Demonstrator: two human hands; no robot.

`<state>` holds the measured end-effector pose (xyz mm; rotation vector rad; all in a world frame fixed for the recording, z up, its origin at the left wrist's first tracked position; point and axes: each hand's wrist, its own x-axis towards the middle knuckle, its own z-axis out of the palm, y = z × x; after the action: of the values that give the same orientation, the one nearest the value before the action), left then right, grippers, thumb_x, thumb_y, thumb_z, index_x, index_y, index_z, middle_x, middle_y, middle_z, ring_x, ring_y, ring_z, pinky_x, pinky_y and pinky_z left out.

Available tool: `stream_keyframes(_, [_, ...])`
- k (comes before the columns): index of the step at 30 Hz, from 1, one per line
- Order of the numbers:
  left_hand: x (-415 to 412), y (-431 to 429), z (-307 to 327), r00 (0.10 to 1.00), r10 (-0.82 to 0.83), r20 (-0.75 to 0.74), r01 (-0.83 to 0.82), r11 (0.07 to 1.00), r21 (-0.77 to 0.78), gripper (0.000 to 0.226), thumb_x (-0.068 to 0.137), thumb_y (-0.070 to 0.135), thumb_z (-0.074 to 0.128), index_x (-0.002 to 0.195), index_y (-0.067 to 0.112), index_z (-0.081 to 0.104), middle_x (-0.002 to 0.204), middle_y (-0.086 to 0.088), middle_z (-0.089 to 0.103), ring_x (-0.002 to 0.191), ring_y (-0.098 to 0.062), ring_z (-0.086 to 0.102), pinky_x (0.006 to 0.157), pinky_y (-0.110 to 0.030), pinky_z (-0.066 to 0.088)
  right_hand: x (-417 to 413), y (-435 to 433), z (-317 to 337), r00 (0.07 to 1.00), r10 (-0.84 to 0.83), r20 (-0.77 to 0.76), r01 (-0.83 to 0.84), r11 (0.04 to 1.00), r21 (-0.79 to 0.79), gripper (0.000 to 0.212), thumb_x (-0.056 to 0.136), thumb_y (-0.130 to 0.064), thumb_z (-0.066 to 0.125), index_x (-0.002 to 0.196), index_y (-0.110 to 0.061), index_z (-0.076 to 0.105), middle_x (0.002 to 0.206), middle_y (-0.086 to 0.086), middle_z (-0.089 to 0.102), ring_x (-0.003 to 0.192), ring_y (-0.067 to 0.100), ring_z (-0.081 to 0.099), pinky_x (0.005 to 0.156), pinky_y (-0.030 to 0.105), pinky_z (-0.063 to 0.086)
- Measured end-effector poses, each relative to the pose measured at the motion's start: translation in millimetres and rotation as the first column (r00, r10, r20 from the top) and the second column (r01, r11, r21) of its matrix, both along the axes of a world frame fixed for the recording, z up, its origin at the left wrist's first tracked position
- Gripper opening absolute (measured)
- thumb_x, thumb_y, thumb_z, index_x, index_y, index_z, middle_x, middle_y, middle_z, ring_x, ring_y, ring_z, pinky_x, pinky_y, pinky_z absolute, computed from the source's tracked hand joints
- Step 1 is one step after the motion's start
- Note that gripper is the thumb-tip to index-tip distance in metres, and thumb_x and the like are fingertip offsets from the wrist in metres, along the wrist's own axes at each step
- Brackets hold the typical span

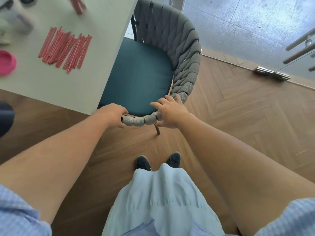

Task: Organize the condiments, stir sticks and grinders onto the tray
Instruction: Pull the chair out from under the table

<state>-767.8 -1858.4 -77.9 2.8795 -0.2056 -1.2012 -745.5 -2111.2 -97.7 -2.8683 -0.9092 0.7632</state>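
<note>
Beside the near corner of the surface [59, 86], you stand facing a chair [170, 31] with a woven grey rim and a teal seat cushion [139, 74], set close against the surface's side edge. Both hands are on the chair, not on any task item.

Your left hand [112, 116] is curled round the end of the rim nearest the surface and grips it. Your right hand [170, 113] lies over the rim farther along, fingers spread and nearly straight, thumb beneath. It rests there rather than clenches.

The stir sticks [65, 48], red with pale stripes, lie in a loose side-by-side row on the surface. They are well apart from both hands, ahead and to your left. Their long axes run roughly away from you, the far ends leaning slightly rightward. Your left hand is the nearer one; the right would have to cross over the chair.

A pink round object [6, 63] sits left of the sticks, and several blurred items [18, 19] lie beyond it. Which of these are condiments or grinders cannot be told, and no tray is identifiable.

Judgement: organizing has not begun. The hold on the chair suggests it is to be moved for access. The first reach to the sticks favours the left hand, closing across their short axis.
</note>
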Motion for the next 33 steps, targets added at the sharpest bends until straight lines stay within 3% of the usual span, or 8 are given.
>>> stream_keyframes(2, [0.4,-5.6,7.0,0.999,0.043,0.014,-0.042,0.998,-0.048,0.069,0.078,0.052,0.076,0.140,0.029,0.057,0.129,0.007,0.066,0.118,-0.019,0.060,0.093,-0.037,0.054,10.2,-6.2,10.6,1.000,0.006,-0.003,-0.006,1.000,-0.021,0.092,0.078,-0.068,0.070,0.153,-0.038,0.026,0.150,0.002,0.041,0.145,0.032,0.026,0.118,0.068,0.013])
stream_keyframes(5, [-0.9,-15.1,13.7,0.994,0.106,0.023,-0.103,0.987,-0.120,0.078,0.077,0.058,0.076,0.145,0.029,0.052,0.139,0.008,0.062,0.127,-0.017,0.057,0.101,-0.038,0.051,28.0,-16.4,25.2,1.000,0.028,0.012,-0.027,0.999,-0.038,0.092,0.078,-0.068,0.070,0.153,-0.041,0.025,0.154,0.004,0.036,0.147,0.033,0.022,0.118,0.067,0.014])
stream_keyframes(10, [3.1,-40.1,15.7,0.960,0.280,-0.010,-0.276,0.935,-0.224,0.092,0.069,0.065,0.076,0.150,0.033,0.045,0.141,0.010,0.060,0.128,-0.014,0.056,0.104,-0.040,0.050,64.0,-34.1,33.2,0.996,0.089,0.005,-0.088,0.995,-0.053,0.094,0.077,-0.063,0.074,0.153,-0.042,0.023,0.158,0.004,0.030,0.149,0.033,0.016,0.119,0.067,0.012])
stream_keyframes(17, [19.9,-86.7,11.1,0.872,0.489,-0.025,-0.481,0.845,-0.235,0.105,0.059,0.089,0.066,0.147,0.035,0.047,0.133,0.011,0.063,0.120,-0.014,0.059,0.101,-0.039,0.052,116.4,-71.7,26.2,0.968,0.250,-0.006,-0.250,0.968,-0.035,0.100,0.074,-0.069,0.074,0.154,-0.042,0.021,0.160,0.003,0.027,0.150,0.034,0.015,0.119,0.065,0.012])
stream_keyframes(25, [39.5,-155.4,14.2,0.822,0.570,-0.003,-0.559,0.805,-0.198,0.097,0.072,0.075,0.072,0.151,0.028,0.042,0.146,0.006,0.055,0.132,-0.017,0.053,0.106,-0.042,0.048,174.3,-113.9,25.5,0.922,0.388,0.003,-0.386,0.918,-0.088,0.106,0.071,-0.071,0.075,0.155,-0.041,0.019,0.161,0.004,0.026,0.151,0.036,0.014,0.118,0.067,0.013])
stream_keyframes(33, [44.4,-187.2,10.5,0.803,0.596,-0.006,-0.591,0.795,-0.133,0.072,0.080,0.070,0.065,0.142,0.034,0.054,0.138,0.009,0.061,0.127,-0.018,0.056,0.099,-0.039,0.052,197.4,-108.3,24.6,0.884,0.468,-0.020,-0.465,0.872,-0.153,0.078,0.078,-0.065,0.073,0.147,-0.050,0.038,0.156,0.004,0.034,0.148,0.034,0.019,0.116,0.066,0.017])
